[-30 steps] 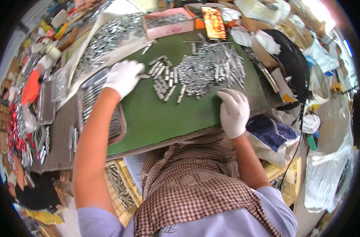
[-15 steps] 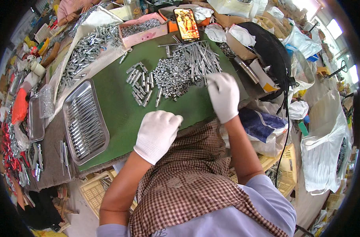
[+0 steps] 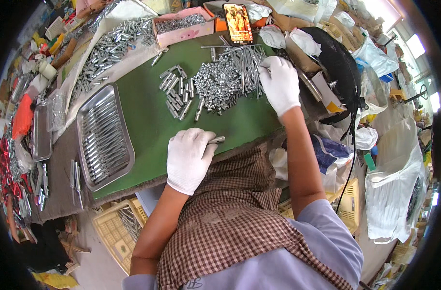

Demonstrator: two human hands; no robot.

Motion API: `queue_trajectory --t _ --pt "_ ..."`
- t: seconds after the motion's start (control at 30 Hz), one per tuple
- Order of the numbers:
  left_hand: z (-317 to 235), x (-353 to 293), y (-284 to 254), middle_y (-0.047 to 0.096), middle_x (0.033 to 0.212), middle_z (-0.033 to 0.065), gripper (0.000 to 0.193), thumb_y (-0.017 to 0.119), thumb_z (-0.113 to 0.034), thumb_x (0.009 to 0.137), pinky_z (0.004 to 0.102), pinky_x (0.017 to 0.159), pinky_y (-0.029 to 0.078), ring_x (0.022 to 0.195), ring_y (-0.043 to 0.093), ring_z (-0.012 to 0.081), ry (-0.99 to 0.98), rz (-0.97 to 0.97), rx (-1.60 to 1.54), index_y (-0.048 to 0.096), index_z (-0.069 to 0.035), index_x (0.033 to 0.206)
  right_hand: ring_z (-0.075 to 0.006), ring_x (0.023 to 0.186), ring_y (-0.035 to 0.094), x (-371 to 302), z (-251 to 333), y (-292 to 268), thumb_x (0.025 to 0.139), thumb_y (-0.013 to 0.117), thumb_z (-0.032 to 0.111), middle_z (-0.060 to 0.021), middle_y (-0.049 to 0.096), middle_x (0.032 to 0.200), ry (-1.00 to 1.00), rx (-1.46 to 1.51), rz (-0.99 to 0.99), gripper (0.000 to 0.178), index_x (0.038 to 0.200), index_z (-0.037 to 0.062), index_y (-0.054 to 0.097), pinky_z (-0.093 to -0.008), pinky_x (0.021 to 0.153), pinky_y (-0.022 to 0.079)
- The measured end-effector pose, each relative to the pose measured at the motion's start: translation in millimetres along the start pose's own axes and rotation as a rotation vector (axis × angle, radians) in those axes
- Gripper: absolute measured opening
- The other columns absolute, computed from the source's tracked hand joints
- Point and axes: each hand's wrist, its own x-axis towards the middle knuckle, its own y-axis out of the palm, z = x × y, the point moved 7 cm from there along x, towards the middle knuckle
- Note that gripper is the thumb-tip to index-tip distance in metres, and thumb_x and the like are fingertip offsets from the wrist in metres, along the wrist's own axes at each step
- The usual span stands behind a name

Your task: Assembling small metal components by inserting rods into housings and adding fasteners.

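Note:
In a white knitted glove, my left hand is closed on a short metal tube, whose end sticks out past the thumb to the right. My right hand, also gloved, is at the right end of a pile of thin metal rods. Its fingers are curled in, and what they pinch is hidden. Left of the rods spreads a heap of small metal collars. Several metal tubes lie in a loose group beside that heap. All of these rest on a green mat.
A steel tray of rods lined up side by side sits at the left. Behind are a pink box of small parts, a heap of metal fittings and a propped phone. A black round object stands at the right.
My right hand has moved away from me and slightly right along the rods. My left hand has turned and shifted slightly, and the metal tube's end now shows in it.

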Motion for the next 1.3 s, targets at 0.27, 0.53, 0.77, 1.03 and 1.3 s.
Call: queue_trajectory --t 0.27,0.53,0.77,1.03,1.3 --pt "-3 1 -1 0.065 0.091 0.0106 0.019 0.075 -0.012 0.081 0.0458 0.08 0.048 0.088 0.063 0.0344 0.027 0.02 0.022 0.07 -0.01 0.099 -0.0298 0.089 0.065 -95 68 -11 0.088 0.066 0.016 -0.0069 0.065 0.088 -0.366 0.246 0.41 0.008 0.096 0.0145 0.066 -0.0433 0.081 0.051" --pt "-7 4 -1 0.064 0.089 0.0095 0.016 0.075 -0.01 0.08 0.0462 0.076 0.047 0.085 0.063 0.0335 -0.019 -0.029 0.027 0.072 -0.011 0.095 -0.0282 0.091 0.064 -95 67 -18 0.084 0.068 0.014 -0.0031 0.067 0.09 -0.324 0.235 0.245 0.01 0.093 0.015 0.066 -0.0436 0.087 0.048" --pt "-7 1 -1 0.063 0.086 0.0062 0.014 0.076 -0.01 0.08 0.0436 0.074 0.047 0.082 0.063 0.0298 0.025 -0.101 0.038 0.075 -0.012 0.094 -0.0302 0.095 0.063 -94 66 -11 0.083 0.07 0.011 -0.0037 0.068 0.095 -0.311 0.295 0.265 0.012 0.094 0.0143 0.065 -0.0438 0.089 0.048" --pt "-7 2 0 0.063 0.085 0.0045 0.014 0.076 -0.01 0.08 0.0426 0.071 0.046 0.079 0.062 0.0283 0.042 -0.103 0.047 0.075 -0.012 0.093 -0.0308 0.095 0.064 -87 73 -11 0.08 0.074 0.01 -0.0054 0.069 0.096 -0.375 0.333 0.257 0.011 0.09 0.0125 0.07 -0.0423 0.089 0.049" --pt "-8 3 -3 0.064 0.085 0.0046 0.014 0.076 -0.009 0.079 0.0423 0.072 0.047 0.079 0.063 0.0285 0.038 -0.107 0.049 0.076 -0.012 0.092 -0.0297 0.09 0.066 -47 46 16 0.081 0.074 0.018 -0.0049 0.071 0.09 -0.075 0.324 0.136 0.005 0.085 0.0148 0.073 -0.0453 0.084 0.049"
